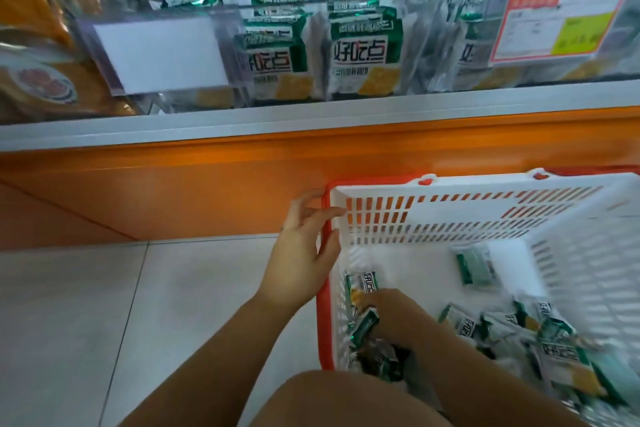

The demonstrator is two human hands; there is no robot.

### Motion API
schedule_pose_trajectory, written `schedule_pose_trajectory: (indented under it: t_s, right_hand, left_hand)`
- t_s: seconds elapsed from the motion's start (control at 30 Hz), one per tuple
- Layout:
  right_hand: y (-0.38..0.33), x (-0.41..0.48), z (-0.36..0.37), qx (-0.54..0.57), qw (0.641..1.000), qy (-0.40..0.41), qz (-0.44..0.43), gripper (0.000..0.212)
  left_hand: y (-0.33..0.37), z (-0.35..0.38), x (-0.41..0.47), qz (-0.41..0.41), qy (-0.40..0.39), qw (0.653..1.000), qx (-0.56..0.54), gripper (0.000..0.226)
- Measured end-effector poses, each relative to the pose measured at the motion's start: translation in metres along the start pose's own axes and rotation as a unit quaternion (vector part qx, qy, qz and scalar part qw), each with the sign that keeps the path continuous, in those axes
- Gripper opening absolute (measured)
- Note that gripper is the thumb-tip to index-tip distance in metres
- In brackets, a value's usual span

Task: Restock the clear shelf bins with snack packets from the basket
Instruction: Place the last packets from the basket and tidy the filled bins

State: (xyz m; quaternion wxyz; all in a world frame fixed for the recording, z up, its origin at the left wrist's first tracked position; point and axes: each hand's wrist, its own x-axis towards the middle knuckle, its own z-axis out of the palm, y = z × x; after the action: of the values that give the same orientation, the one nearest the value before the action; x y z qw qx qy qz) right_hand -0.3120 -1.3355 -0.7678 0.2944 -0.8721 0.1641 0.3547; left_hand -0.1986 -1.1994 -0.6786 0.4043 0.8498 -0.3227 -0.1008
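We see the white basket (381, 189) on the floor tiles (86, 322), just in front of the orange shelf base (173, 191). The left hand (301, 253) rests against the basket's left rim, its fingers loosely apart and fairly straight, their tips touching the edge. The right hand (388, 308) reaches down into the basket's near left corner among the snack packets (561, 350). Its fingers are hidden, so we cannot tell whether they grip anything. One packet (474, 267) lies alone towards the basket's far wall. Above the basket, the clear bins (433, 45) hold upright green-and-white packets (363, 55), with a price tag (554, 24) on the front.
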Motion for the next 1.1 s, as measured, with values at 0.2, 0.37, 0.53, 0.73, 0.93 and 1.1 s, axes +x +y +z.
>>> schedule_pose_trajectory:
  t_s: [0.2,0.37,0.53,0.73,0.93,1.1]
  right_hand:
    - [-0.011,-0.034,-0.066,0.019,1.0,-0.01,-0.007,0.044]
    - [-0.047,-0.088,-0.131,0.017,0.998,0.049,-0.043,0.05]
    - [-0.086,-0.15,-0.167,-0.004,0.983,0.152,-0.102,0.03]
    - [-0.124,-0.211,-0.194,0.065,0.946,0.252,-0.193,0.03]
    - [-0.169,-0.233,-0.213,0.099,0.881,0.367,-0.282,0.025]
    - [-0.198,-0.217,-0.236,0.115,0.83,0.453,-0.303,0.02]
  left_hand:
    - [0.007,-0.009,0.001,-0.008,-0.041,0.996,0.073,0.033]
    - [0.035,-0.038,0.002,-0.073,-0.136,0.981,0.114,0.033]
    - [0.082,-0.085,-0.008,-0.089,-0.156,0.984,0.008,0.032]
    - [0.138,-0.134,-0.015,-0.037,-0.049,0.995,-0.074,0.022]
    - [0.15,-0.179,-0.006,0.012,0.075,0.99,-0.116,0.013]
    - [0.136,-0.203,0.006,0.051,0.248,0.966,-0.049,0.031]
